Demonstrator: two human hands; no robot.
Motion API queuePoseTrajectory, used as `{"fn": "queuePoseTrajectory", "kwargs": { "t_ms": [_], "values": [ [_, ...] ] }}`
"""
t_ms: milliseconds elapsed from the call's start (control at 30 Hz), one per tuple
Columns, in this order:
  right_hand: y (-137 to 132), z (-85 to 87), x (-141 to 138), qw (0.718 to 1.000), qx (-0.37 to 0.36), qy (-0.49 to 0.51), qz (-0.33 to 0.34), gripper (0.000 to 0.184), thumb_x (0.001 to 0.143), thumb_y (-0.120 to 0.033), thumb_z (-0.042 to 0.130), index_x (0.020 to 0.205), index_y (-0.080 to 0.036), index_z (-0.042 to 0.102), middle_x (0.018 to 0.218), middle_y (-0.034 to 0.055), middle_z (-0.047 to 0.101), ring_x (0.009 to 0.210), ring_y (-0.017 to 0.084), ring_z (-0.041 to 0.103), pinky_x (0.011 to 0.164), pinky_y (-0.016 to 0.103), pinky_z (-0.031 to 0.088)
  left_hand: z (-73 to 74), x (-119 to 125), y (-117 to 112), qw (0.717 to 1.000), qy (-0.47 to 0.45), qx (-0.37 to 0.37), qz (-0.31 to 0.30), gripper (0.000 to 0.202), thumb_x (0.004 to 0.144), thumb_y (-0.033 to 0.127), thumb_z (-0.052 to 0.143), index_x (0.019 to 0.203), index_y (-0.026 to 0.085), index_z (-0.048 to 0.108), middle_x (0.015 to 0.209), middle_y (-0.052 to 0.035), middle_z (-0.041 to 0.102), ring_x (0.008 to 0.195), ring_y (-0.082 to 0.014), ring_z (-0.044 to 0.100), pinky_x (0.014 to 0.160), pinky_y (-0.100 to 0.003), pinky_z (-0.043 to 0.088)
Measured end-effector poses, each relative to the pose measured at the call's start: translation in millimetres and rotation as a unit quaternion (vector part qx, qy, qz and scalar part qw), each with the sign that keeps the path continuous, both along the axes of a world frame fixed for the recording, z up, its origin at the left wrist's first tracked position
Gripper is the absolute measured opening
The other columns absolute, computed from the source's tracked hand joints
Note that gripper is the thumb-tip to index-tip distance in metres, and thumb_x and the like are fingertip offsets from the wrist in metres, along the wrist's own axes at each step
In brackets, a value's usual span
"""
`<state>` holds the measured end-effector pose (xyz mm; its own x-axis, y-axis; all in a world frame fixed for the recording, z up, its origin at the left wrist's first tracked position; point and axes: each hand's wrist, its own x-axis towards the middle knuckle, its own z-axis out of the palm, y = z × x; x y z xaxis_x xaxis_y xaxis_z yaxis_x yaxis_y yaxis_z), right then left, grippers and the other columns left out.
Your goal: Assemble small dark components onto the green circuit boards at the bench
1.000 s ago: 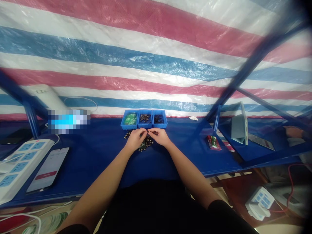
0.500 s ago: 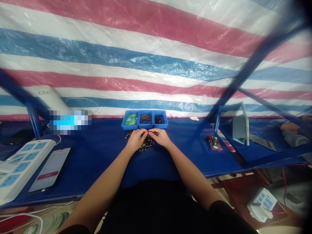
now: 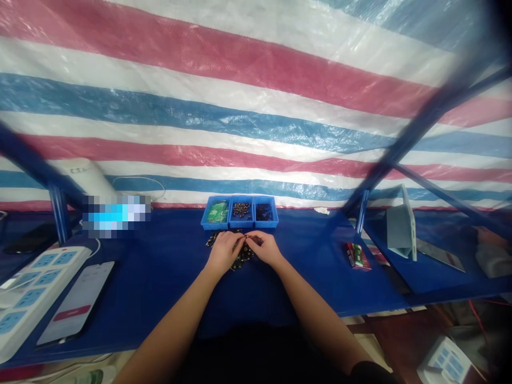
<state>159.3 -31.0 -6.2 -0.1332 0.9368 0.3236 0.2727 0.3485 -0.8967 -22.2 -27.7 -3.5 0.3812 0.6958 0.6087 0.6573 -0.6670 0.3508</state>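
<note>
My left hand (image 3: 224, 252) and my right hand (image 3: 265, 248) meet at the fingertips, both closed in a pinch. Whatever sits between them is tiny and dark, too small to name. Beneath and around the fingers lies a loose pile of small dark and brass-coloured parts (image 3: 245, 255), partly hidden by my hands. Just beyond stand three joined blue bins: the left bin (image 3: 204, 220) holds green pieces, the middle bin (image 3: 241, 224) small brass-and-dark parts, and the right bin (image 3: 276, 217) black pieces.
On the left of the blue table (image 3: 160, 288) are a phone (image 3: 76, 304) and a white power strip (image 3: 40, 282). A small red-and-green box (image 3: 358, 256) lies to the right. Farther right, a tablet in a case (image 3: 402, 224) stands near another person's blurred arm (image 3: 494, 250).
The camera view has tipped up a little, so the table and bins sit lower in the picture. My hands stay together over the pile, with small finger shifts.
</note>
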Motion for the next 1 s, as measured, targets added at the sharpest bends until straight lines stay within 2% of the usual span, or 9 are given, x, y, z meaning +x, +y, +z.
{"fn": "queuePoseTrajectory", "kwargs": {
  "t_ms": [133,400,1000],
  "values": [
    [0,0.6,1,1.000,0.013,-0.002,0.006,0.027,0.083,-0.035,0.063,0.104,-0.020,0.070,0.089,0.0051,0.073,0.071,0.016,0.066,0.067,0.028,0.054,-2.3,-1,1,1.000,0.000,-0.006,-0.002,0.017,0.095,0.027,0.048,0.102,0.020,0.061,0.091,-0.0069,0.067,0.085,-0.0204,0.061,0.079,-0.038,0.044],
    [-1,7.9,3,1.000,0.010,-0.014,-0.003,0.022,0.083,-0.033,0.063,0.099,-0.022,0.072,0.088,0.0053,0.073,0.073,0.018,0.066,0.067,0.030,0.055,-3.5,-2,1,1.000,0.019,-0.006,0.001,0.020,0.095,0.025,0.048,0.109,0.022,0.061,0.094,-0.0067,0.069,0.088,-0.0216,0.062,0.081,-0.039,0.045],
    [-5,12.6,-2,1.000,0.000,-0.008,-0.013,0.022,0.083,-0.032,0.064,0.101,-0.024,0.072,0.092,0.0051,0.073,0.072,0.018,0.065,0.067,0.032,0.056,-1.5,-6,1,0.999,0.031,-0.010,-0.007,0.018,0.093,0.022,0.051,0.107,0.023,0.061,0.093,-0.0049,0.070,0.089,-0.0212,0.062,0.082,-0.039,0.044]
  ]
}}
